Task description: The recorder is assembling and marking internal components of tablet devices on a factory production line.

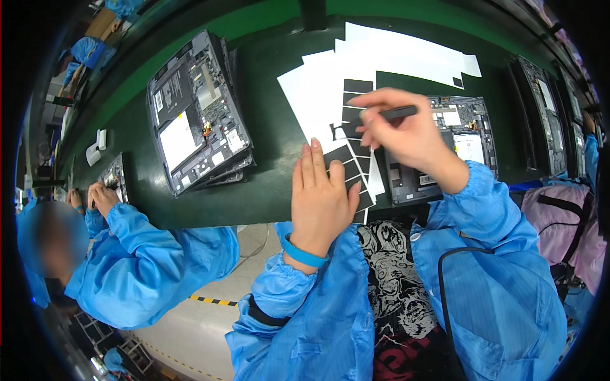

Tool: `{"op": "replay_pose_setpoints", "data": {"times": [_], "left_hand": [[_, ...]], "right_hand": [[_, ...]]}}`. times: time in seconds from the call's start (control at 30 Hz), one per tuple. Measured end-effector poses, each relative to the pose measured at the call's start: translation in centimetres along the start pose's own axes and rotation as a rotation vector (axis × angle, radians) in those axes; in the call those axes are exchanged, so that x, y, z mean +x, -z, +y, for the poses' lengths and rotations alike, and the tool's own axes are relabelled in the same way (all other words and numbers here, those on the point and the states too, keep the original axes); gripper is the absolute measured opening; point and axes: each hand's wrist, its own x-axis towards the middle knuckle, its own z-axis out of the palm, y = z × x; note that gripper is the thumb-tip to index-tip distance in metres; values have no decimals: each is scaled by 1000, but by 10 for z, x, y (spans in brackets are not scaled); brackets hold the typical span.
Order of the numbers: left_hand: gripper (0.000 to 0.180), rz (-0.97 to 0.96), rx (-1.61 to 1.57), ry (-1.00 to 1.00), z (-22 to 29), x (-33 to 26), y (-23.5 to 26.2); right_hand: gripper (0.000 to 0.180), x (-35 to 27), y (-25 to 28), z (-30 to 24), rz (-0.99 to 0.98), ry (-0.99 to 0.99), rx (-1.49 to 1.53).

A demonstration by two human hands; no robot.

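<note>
Dark green surface (267, 184) curving across an assembly line, white backing sheets (387, 54) fanned out along the far side. Stack of opened devices (194, 111) to the left, circuit boards facing up; another opened device (460, 136) just right of centre, partly under the right forearm. More opened units (540, 114) lined up at the far right edge.

Left hand (321, 200) lying flat, palm down, fingers straight and close together, pointing away from the body, pressing the near end of a sheet of black rectangular stickers (356, 120). Blue wristband (304, 255) snug at the wrist, blue smock sleeve bunched behind it.

Right hand (403, 130) raised over the same sheet, wrist bent, fingers curled into a narrow pinch around a slim dark tool (394, 113), held nearly level with its tip pointing left toward the upper black pieces. Sticker sheet sitting between both hands, on top of the white sheets, near the surface's front edge.

Over at the left, another person in a blue smock (146, 260), hands (101, 197) on a small device at the edge.
</note>
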Motion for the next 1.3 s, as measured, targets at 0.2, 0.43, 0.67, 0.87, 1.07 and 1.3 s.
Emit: {"op": "replay_pose_setpoints", "data": {"times": [0.2,0.43,0.67,0.87,1.07,1.3], "left_hand": [[47,-65,-72,88,-25,2,17],[33,-134,191,28,30,29,62],[32,-166,-533,-149,147,96,1],[52,-98,-510,-134,184,129,-52],[55,-165,-510,-189,182,131,-53],[58,-219,-530,-224,182,130,-55]], "right_hand": [[20,-49,134,-11,416,262,-40],[17,-90,228,47,462,86,73],[12,-64,234,51,395,51,204],[14,-63,241,53,470,-73,292],[16,-66,241,55,437,-130,266],[15,-71,244,57,418,-187,137]]}}
